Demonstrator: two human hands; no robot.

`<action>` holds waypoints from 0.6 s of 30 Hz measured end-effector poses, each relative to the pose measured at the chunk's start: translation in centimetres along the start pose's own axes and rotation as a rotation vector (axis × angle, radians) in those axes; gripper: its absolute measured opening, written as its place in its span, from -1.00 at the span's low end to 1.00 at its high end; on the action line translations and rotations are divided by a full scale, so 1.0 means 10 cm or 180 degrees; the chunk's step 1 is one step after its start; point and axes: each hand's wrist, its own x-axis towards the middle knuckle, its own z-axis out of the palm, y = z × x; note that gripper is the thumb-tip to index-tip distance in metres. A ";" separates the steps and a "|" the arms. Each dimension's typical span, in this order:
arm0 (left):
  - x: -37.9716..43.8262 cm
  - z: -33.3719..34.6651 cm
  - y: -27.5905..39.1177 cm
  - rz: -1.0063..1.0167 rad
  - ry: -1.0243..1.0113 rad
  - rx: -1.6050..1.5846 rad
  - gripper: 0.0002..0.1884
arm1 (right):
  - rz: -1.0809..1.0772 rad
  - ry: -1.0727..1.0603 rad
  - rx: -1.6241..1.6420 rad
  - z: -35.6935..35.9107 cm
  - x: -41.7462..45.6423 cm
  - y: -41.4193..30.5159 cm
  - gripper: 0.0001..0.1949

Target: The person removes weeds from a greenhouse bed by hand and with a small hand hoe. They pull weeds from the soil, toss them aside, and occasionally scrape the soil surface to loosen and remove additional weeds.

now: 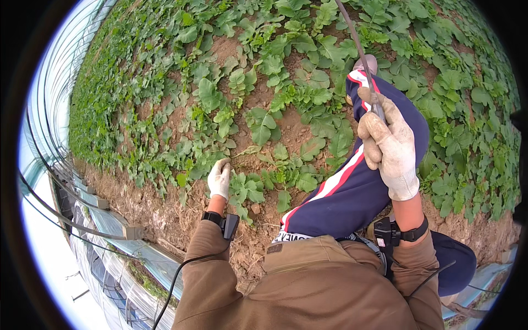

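Observation:
My right hand (390,144), in a soiled white work glove, grips the grey handle of a long, thin metal tool (358,39). Its shaft rises past my knee to the top edge of the view, where its far end is cut off. Lower and to the left, my left hand (220,178), gloved too, is at the low leafy green plants (247,187) by the bed's near edge. Its fingers curl towards the leaves; whether they hold anything is not plain. Reddish-brown soil (293,123) shows between the plants.
Rows of leafy plants (136,90) spread ahead and to both sides. My bent leg in dark trousers (346,198) lies between my hands. Dry straw litters the soil at left. Curved greenhouse hoops (74,225) and plastic sheeting (119,231) run along the left. A black cable (175,280) trails from my left wrist.

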 end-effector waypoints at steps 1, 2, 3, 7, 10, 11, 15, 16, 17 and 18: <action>0.08 0.31 -0.06 0.0994 -0.0071 0.0826 -0.82 | -0.0016 0.0012 -0.0005 0.01 0.00 0.00 -0.59; 0.10 0.61 0.04 0.1150 -0.0405 0.1211 -0.83 | -0.0014 0.0053 -0.0043 -0.01 0.00 0.01 -0.59; 0.12 0.83 0.14 0.1315 -0.0729 0.1599 -0.84 | -0.0017 0.0083 -0.0072 -0.01 0.01 0.03 -0.59; 0.33 1.35 -0.12 0.1498 -0.1427 0.2647 -0.85 | 0.0046 0.0294 -0.0242 0.10 0.03 0.03 -0.59; 0.39 1.60 -0.16 0.1920 -0.1707 0.2813 -0.87 | 0.0087 0.0404 -0.0332 0.14 0.08 0.02 -0.59; 0.39 1.66 -0.16 0.2073 -0.1824 0.2887 -0.87 | 0.0078 0.0417 -0.0373 0.15 0.09 0.04 -0.59; 0.26 1.78 -0.20 0.2258 -0.2734 0.3261 -0.76 | 0.0171 0.0580 -0.0399 0.21 0.13 0.07 -0.58; 0.20 1.85 -0.22 0.2240 -0.2630 0.3320 -0.65 | 0.0146 0.0570 -0.0382 0.23 0.14 0.06 -0.58; 0.18 1.92 -0.23 0.2216 -0.2651 0.3249 -0.64 | 0.0128 0.0571 -0.0408 0.23 0.16 0.05 -0.58; 0.15 1.96 -0.24 0.2177 -0.2673 0.3198 -0.62 | 0.0118 0.0566 -0.0416 0.24 0.18 0.06 -0.58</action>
